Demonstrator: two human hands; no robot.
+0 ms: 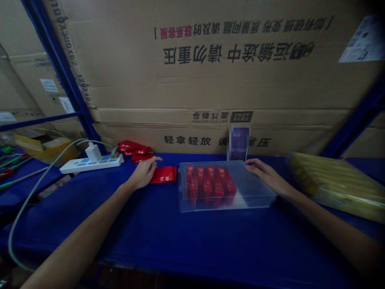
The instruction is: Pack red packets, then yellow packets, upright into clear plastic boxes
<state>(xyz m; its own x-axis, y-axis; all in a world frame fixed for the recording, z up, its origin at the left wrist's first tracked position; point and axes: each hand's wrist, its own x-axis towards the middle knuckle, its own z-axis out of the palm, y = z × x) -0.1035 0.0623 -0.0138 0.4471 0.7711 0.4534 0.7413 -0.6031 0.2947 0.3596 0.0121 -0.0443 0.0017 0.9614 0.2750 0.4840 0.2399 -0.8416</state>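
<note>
A clear plastic box (pixel 255 196) sits on the blue tabletop, with several upright red packets (pixel 210 180) in a row in its left part. The right part of the box holds no packets. My right hand (pixel 266 174) grips the box at its far right corner, fingers along the rim. Left of the box, my left hand (pixel 144 173) is closed at the left end of a single red packet (pixel 165 175) with pale lettering; my thumb is hard to make out. Just behind that hand lies a small pile of red packets (pixel 134 147).
A white power strip (pixel 93 162) with a plug and cable lies at left, near an open yellowish carton (pixel 45 148). A plastic-wrapped yellow bundle (pixel 345 184) lies at right. A phone-like blurred object (pixel 239 142) leans on the large cardboard (pixel 210 88) behind. Blue posts (pixel 60 72) flank it.
</note>
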